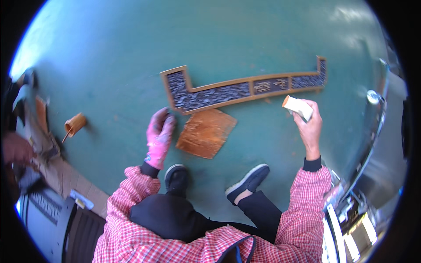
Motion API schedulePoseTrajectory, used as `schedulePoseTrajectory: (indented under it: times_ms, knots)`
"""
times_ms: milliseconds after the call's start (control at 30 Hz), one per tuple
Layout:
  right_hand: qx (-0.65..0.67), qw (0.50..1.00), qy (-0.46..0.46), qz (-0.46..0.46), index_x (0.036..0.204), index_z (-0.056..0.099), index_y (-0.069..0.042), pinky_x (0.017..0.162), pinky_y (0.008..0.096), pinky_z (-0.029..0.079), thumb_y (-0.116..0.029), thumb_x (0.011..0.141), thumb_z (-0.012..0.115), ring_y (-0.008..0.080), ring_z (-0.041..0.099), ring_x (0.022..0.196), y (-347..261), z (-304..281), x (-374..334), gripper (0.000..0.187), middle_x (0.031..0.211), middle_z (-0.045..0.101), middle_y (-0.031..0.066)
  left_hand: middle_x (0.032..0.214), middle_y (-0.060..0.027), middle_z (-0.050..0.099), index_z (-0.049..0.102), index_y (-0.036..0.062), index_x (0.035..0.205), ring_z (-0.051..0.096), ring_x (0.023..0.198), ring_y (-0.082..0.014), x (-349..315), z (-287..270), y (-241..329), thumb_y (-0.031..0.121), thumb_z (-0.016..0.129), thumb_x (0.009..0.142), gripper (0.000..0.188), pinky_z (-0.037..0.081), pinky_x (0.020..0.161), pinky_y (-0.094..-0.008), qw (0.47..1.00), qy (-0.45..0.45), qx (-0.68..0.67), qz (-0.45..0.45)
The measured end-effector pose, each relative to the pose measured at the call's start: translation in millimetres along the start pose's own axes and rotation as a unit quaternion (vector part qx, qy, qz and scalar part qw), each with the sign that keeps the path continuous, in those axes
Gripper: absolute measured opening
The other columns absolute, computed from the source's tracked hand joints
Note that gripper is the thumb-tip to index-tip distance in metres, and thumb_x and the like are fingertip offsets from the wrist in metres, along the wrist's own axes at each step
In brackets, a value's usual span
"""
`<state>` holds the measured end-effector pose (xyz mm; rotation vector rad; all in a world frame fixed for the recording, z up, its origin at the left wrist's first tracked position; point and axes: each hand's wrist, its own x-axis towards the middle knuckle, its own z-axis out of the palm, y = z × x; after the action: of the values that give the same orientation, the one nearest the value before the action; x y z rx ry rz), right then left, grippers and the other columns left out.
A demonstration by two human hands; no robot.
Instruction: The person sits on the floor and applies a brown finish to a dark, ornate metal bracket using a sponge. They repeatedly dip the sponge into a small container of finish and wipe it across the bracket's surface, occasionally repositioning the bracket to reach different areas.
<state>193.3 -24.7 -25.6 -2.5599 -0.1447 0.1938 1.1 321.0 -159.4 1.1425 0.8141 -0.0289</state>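
My left hand (160, 133), in a pink glove, is close to the lower left corner of a wooden frame (221, 83). Its fingers curl in toward the thumb; what they pinch, if anything, is hidden. The long frame has upturned ends and compartments filled with dark, flat chips, and lighter pieces lie in a middle section. My bare right hand (308, 120) grips a short white tube-like piece (299, 108) with an orange end, tilted up to the left, below the frame's right part. Under the frame's lower edge lies a worn brown square board (207, 133).
A wooden cup (75, 124) with a thin stick at its mouth stands on the green floor (245, 39) to the left. Another person's arm (17, 149) and leg show at the far left. A grey plastic crate or stool (48, 219) is lower left; shiny metal equipment (372, 144) lines the right.
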Motion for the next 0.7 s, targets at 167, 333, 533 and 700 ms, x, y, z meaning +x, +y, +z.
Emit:
schedulePoseTrajectory:
  times_ms: [167, 333, 533, 700]
  knots:
    - [0.065, 0.986, -0.05, -0.147, 0.106, 0.059, -0.005, 0.084, 0.0355, 0.05, -0.002, 0.071, 0.079, 0.0264, 0.064, 0.097, -85.4, 71.4, 2.9, 0.04, 0.104, 0.066, 0.0111, 0.116, -0.0085, 0.062, 0.046, -0.0024, 0.134, 0.059, 0.093, -0.0117, -1.1, -9.3, 0.1, 0.015, 0.057, 0.098, 0.042, 0.048, 0.082, -0.0251, 0.996, -0.009, -0.078, -0.032]
    - [0.021, 0.936, -0.093, -0.339, 0.101, 0.06, -0.01, 0.079, 0.039, 0.052, -0.002, 0.062, 0.078, 0.0296, 0.062, 0.095, -153.6, 131.7, 23.6, 0.043, 0.103, 0.067, 0.0067, 0.115, -0.0077, 0.062, 0.046, -0.0029, 0.134, 0.06, 0.093, -0.0116, -6.5, -13.2, -0.4, 0.017, 0.057, 0.097, 0.043, 0.048, 0.081, -0.0243, 0.995, -0.006, -0.069, -0.072]
    - [-0.055, 0.853, -0.18, -0.487, 0.099, 0.062, -0.01, 0.084, 0.0402, 0.049, -0.009, 0.063, 0.077, 0.0267, 0.062, 0.095, -180.1, 183.6, 24.6, 0.039, 0.096, 0.066, 0.0056, 0.096, -0.0023, 0.062, 0.053, 0.0003, 0.125, 0.054, 0.077, -0.0081, -28.5, -26.9, -12.3, 0.018, 0.056, 0.098, 0.033, 0.046, 0.07, -0.0224, 0.989, -0.024, -0.121, -0.079]
    - [-0.103, 0.862, -0.112, -0.483, 0.099, 0.06, -0.012, 0.086, 0.0399, 0.048, -0.006, 0.059, 0.079, 0.0255, 0.061, 0.095, -188.4, 188.9, 54.4, 0.045, 0.097, 0.066, 0.0045, 0.077, -0.0036, 0.062, 0.065, 0.0028, 0.097, 0.06, 0.071, -0.0149, -68.3, -30.1, -19.9, 0.021, 0.057, 0.096, 0.02, 0.049, 0.064, -0.0292, 0.981, -0.135, 0.14, 0.027]
